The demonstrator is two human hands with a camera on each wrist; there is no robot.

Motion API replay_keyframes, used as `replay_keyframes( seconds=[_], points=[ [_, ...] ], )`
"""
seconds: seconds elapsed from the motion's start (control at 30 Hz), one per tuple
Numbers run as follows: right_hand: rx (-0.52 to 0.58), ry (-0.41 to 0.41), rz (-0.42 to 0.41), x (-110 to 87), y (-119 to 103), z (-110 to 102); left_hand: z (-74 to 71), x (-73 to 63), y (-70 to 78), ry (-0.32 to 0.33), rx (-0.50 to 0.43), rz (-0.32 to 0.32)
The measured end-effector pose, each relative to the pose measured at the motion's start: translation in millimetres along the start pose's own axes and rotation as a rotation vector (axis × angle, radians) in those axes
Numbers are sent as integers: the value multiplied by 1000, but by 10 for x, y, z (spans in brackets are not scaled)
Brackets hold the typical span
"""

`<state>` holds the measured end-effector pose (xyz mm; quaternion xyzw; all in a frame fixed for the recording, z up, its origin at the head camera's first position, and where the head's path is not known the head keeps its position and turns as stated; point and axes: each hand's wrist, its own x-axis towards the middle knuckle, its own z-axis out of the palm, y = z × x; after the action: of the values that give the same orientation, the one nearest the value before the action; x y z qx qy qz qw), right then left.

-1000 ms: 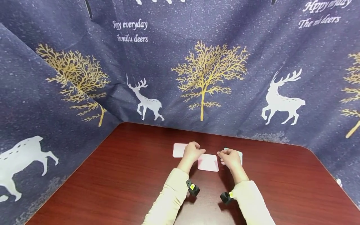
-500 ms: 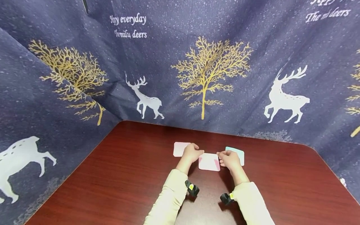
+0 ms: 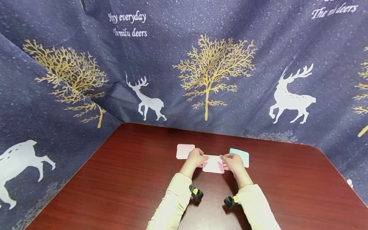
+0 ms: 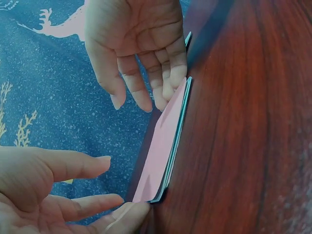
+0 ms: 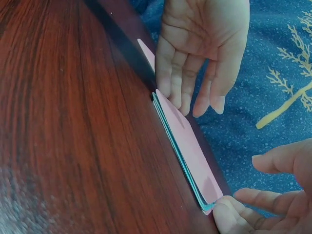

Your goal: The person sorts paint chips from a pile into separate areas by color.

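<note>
A low stack of pink and turquoise cards (image 3: 213, 165) lies on the table between both hands, with a pink card on top. My left hand (image 3: 195, 157) is at its left end, fingertips touching the edge and thumb raised apart. At the opposite end, the fingers of my right hand (image 3: 234, 163) extend down against the stack's edge, its thumb also apart. Both wrist views show layered turquoise edges under the pink top card (image 4: 163, 139), and a slightly uneven pile (image 5: 187, 151). Neither hand's fingers curl around the cards.
Beyond the left hand lies a pale pink card (image 3: 184, 151). A turquoise card (image 3: 242, 157) sits behind the right hand, partly covered by it. The reddish-brown table (image 3: 138, 166) ends at a dark blue cloth (image 3: 172, 102) printed with deer and trees.
Both hands have closed in slightly on the stack, and their fingers now meet its two ends. More of the turquoise card shows behind the right hand. The head view has shifted slightly.
</note>
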<state>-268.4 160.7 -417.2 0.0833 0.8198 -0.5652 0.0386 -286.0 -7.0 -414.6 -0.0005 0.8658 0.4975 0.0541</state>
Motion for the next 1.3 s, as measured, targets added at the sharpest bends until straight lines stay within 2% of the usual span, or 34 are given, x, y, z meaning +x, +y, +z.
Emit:
replay_keyframes(
  seconds=[0.43,0.83,1.0,1.3],
  points=[
    [67,-20,28,24,19,-12,-9,1,11,-6,8,-1],
    [148,-32,9,19,16,-22,-28,33,11,12,-97,11],
    [207,-28,32,24,23,-40,-9,62,-10,19,-134,26],
    [255,-36,81,19,24,-72,3,104,-49,30,-241,10]
  ],
)
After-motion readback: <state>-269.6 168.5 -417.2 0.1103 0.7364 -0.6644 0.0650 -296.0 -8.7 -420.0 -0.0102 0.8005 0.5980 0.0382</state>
